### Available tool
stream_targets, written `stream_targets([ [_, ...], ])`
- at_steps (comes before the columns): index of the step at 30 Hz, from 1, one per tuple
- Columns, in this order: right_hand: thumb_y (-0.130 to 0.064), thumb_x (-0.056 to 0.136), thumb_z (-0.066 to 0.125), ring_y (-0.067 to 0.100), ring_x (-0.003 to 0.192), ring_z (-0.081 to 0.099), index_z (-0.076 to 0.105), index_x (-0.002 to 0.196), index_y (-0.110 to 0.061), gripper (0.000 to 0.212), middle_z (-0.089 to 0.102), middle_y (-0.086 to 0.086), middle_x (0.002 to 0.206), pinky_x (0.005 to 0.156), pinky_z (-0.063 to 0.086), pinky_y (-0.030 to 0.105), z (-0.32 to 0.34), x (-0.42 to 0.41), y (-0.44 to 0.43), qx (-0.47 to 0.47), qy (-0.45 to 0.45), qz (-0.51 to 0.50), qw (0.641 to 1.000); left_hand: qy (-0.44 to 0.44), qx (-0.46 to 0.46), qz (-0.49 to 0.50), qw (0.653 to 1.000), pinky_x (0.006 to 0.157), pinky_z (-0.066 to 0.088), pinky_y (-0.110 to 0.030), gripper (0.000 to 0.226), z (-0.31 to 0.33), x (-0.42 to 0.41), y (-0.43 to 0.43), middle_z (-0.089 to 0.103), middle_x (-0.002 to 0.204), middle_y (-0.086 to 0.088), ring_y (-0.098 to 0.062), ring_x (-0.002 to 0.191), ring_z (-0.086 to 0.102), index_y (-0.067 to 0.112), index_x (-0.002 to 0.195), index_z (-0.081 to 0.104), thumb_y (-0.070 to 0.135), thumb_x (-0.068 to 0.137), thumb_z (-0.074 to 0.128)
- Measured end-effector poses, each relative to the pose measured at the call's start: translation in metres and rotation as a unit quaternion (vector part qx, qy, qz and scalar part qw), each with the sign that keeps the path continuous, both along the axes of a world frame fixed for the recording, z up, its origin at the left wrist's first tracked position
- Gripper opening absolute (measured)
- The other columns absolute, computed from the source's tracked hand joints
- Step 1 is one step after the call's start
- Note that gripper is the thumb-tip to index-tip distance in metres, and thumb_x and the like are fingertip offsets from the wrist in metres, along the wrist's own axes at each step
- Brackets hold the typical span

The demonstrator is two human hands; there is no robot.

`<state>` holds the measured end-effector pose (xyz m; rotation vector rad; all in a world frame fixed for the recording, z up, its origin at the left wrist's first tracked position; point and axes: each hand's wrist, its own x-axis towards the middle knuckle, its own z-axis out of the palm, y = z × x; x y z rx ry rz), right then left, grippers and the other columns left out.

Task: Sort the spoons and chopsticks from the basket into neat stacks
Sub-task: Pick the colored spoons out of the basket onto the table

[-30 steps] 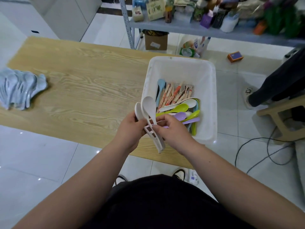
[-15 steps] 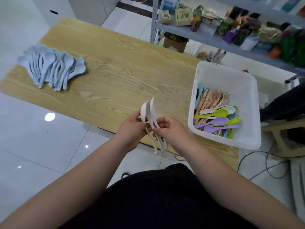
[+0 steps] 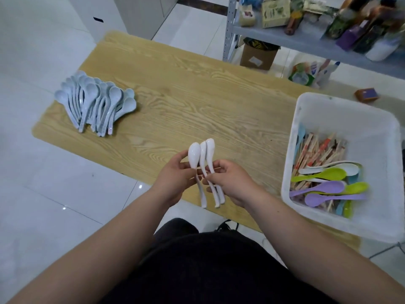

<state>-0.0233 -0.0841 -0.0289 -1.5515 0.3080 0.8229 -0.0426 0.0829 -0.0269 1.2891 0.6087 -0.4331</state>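
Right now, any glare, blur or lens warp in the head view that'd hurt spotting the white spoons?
Head view: the wide lens bows the table edges and the shelf; small glints on the floor tiles; shelf goods top right are smeared; the white spoons, held by left hand and right hand, are sharp.

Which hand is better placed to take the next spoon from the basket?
Probably the right hand: the basket stands on its side of the table, while the left hand can hold the white spoons alone.
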Motion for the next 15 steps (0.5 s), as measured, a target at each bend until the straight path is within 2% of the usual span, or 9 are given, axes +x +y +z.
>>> stream_targets([
  [2, 0.001, 0.091, 0.066, 0.024, 0.093, 0.073, 0.065, 0.106, -0.008, 0.017, 0.074, 0.012, 0.102, 0.077, 0.062, 0.036, -0.004, 0.012, 0.011, 0.012, 0.002, 0.006, 1.000, 0.006, 0.003, 0.013, 1.000, 0.076, 0.059, -0.034, 0.057, -0.005, 0.010, 0.010, 0.072, 0.113, -0.018, -0.029, 0.098, 0.074, 0.011, 0.139, 0.049, -0.012, 0.088, 0.059],
  [5, 0.005, 0.089, 0.066, 0.028, 0.097, 0.072, 0.066, 0.101, -0.011, 0.019, 0.073, 0.014, 0.104, 0.080, 0.062, 0.039, -0.012, 0.027, 0.026, 0.005, 0.005, 0.002, 1.000, 0.028, 0.021, 0.038, 0.999, 0.073, 0.059, -0.034, 0.051, -0.017, 0.022, 0.028, 0.071, 0.114, -0.015, -0.023, 0.096, 0.074, 0.010, 0.135, 0.051, -0.008, 0.089, 0.061],
  [10, 0.001, 0.087, 0.069, 0.027, 0.099, 0.071, 0.069, 0.102, -0.013, 0.020, 0.072, 0.008, 0.104, 0.085, 0.061, 0.041, -0.038, 0.055, 0.062, -0.074, 0.015, -0.005, 0.997, 0.060, 0.070, 0.027, 0.995, 0.073, 0.057, -0.034, 0.042, -0.043, 0.047, 0.077, 0.069, 0.110, -0.014, -0.020, 0.089, 0.073, 0.011, 0.129, 0.054, -0.005, 0.091, 0.062],
  [15, -0.005, 0.087, 0.066, 0.023, 0.088, 0.070, 0.071, 0.100, -0.019, 0.020, 0.072, 0.000, 0.094, 0.082, 0.060, 0.037, -0.062, 0.095, 0.120, -0.180, -0.005, -0.022, 0.983, 0.077, 0.109, -0.018, 0.991, 0.077, 0.057, -0.036, 0.052, -0.072, 0.097, 0.139, 0.070, 0.108, -0.011, -0.025, 0.099, 0.071, 0.014, 0.131, 0.053, -0.004, 0.085, 0.069],
])
